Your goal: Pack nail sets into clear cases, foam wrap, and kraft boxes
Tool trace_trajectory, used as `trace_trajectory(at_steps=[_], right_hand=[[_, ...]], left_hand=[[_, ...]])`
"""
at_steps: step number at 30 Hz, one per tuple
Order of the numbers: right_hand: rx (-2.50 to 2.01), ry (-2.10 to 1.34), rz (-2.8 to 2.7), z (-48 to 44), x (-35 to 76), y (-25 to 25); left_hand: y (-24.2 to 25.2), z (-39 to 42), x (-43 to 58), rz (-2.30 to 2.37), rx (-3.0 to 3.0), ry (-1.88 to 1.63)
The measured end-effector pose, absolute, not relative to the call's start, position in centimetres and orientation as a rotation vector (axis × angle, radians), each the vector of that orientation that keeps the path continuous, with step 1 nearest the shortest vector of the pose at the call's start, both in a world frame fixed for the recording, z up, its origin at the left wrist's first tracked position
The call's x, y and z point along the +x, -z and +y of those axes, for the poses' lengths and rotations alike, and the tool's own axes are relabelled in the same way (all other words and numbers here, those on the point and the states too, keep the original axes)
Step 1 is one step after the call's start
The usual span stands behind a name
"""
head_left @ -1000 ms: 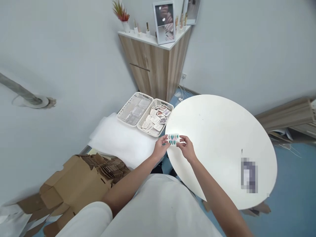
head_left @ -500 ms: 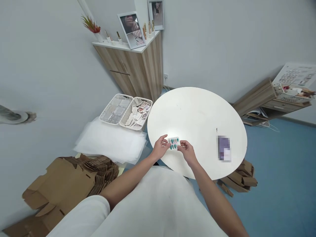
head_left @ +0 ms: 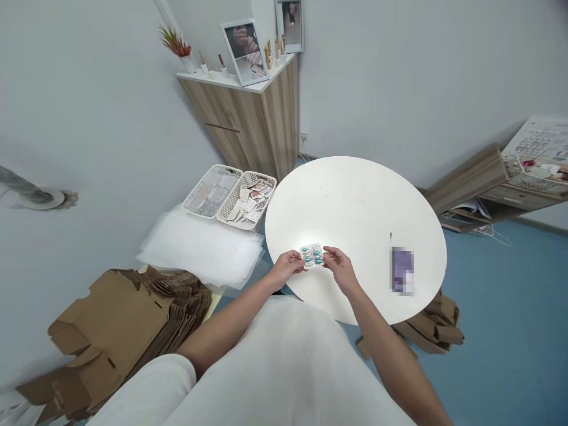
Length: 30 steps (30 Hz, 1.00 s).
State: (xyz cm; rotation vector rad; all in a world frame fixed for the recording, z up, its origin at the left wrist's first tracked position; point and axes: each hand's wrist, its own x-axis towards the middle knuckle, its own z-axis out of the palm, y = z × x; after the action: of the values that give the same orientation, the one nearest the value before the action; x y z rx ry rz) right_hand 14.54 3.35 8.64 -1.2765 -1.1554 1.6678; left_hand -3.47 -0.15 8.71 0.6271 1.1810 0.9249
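A small clear tray of press-on nails (head_left: 312,255), teal and silvery, is held just above the near left part of the white round table (head_left: 350,201). The nails lie crosswise in two columns. My left hand (head_left: 287,266) pinches the tray's left edge, its fingers bent and thumb on top. At the opposite edge, my right hand (head_left: 339,267) grips with its thumb against the tray, the index finger slightly raised by the upper corner.
Left of the table stand a white basket of paper cards (head_left: 247,204) and a basket of clear plastic cases (head_left: 212,192). White sheets (head_left: 204,245) and folded cardboard boxes (head_left: 128,319) lie nearer. A blurred purple item (head_left: 402,270) rests on the table's right. A wooden cabinet (head_left: 248,118) stands behind.
The tray has turned about a quarter turn between my hands, so the nails now point sideways. My right hand's fingers have shifted along its edge. The camera view has moved slightly.
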Motion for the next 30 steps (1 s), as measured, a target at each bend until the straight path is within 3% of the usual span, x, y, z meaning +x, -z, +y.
trace_trajectory(at_steps=[18,30], right_hand=[[-1.211,-1.771,-1.459,5.2,14.1,-9.8],[-1.288,-1.726,-1.109,3.3,13.8,-8.7]], left_hand=[[-9.0,0.8,-3.9,1.274,0.925,-0.958],[-8.8,-0.9,-4.4,1.382,1.061,-0.969]])
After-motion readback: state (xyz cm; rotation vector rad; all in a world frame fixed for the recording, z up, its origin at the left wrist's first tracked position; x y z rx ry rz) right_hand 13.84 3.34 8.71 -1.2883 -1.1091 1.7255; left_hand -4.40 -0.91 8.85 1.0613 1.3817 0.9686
